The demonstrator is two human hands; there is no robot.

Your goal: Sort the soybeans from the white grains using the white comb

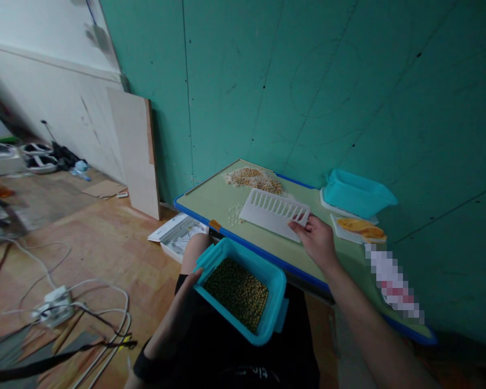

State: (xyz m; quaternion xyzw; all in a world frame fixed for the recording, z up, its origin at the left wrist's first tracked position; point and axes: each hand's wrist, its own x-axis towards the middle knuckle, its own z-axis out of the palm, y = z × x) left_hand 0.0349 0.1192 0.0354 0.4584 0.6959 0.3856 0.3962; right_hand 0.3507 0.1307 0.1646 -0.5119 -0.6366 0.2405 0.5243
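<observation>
Right hand point(318, 237) pinches right end of white slotted plate point(263, 215) over tabletop point(206, 200), fingers partly hidden; whether plate touches surface, cannot tell. Left hand's point(191, 282) grip holds left rim of near turquoise bin point(278, 302) above lap, most fingers out of sight. Bean-like grains point(238, 294) inside, left part lost in shade. Pale heap point(253, 178) lies beyond plate, partly blocked. At right, second turquoise bin point(354, 193), contents hidden; yellow-orange item point(360, 228), hard to identify; pixelated object point(392, 281), markings unreadable.
</observation>
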